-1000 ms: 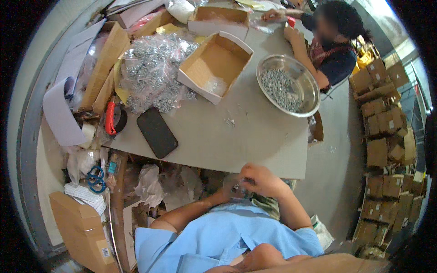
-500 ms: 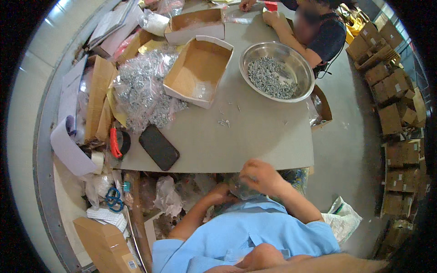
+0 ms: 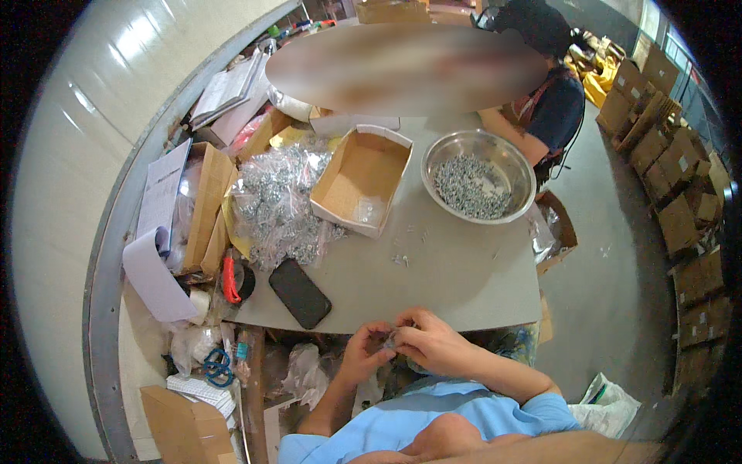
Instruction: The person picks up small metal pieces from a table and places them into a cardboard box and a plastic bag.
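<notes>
My left hand [image 3: 365, 349] and my right hand [image 3: 427, 340] meet just below the near edge of the grey table [image 3: 464, 286]. Both pinch a small clear plastic bag [image 3: 392, 339] between the fingertips; what it holds is too small to tell. On the table ahead stands a steel bowl [image 3: 478, 182] full of small metal screws. Left of the bowl is an open cardboard box [image 3: 362, 179] with a few small bags inside. A heap of filled clear bags [image 3: 278, 205] lies left of the box. A few loose screws [image 3: 402, 259] lie on the tabletop.
A black phone [image 3: 300, 292] lies at the near left of the table, beside a red-handled tape roll [image 3: 235, 280]. Cardboard and papers [image 3: 185, 209] pile up on the left. Blue scissors [image 3: 217, 366] lie below. Another person [image 3: 553, 100] sits at the far side. Stacked cartons [image 3: 680, 193] line the right.
The view has tilted, so the table appears lower and closer. My hands stay together at the table's near edge, still working the small bag.
</notes>
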### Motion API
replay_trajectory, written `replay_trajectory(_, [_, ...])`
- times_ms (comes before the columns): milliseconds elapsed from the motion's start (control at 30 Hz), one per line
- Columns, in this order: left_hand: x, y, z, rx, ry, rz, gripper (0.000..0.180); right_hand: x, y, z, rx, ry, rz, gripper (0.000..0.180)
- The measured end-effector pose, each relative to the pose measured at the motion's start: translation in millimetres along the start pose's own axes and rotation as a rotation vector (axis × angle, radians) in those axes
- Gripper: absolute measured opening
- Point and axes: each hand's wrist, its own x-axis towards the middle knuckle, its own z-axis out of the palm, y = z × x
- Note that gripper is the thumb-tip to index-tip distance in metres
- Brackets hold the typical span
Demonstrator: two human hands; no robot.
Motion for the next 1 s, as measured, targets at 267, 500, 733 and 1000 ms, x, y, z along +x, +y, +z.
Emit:
replay_trajectory(267, [15, 8, 19, 0.494, 0.012, 0.172, 0.007, -12, 7, -8, 0.030, 0.079, 0.217, 0.014])
replay_trajectory(500, [20, 7, 13, 0.592, -0.146, 0.159, 0.013, -17, 16, -7, 0.059, -0.017, 0.126, 0.016])
replay_trajectory(733, [27, 19, -16, 0.533, 0.085, 0.088, 0.014, -24, 29, -14, 0.178, 0.039, 0.179, 0.014])
replay_trajectory(1000, [143, 132, -83, 0.921, 0.646, 0.635, 0.014, -21, 76, -69, -0.046, 0.287, 0.410, 0.017])
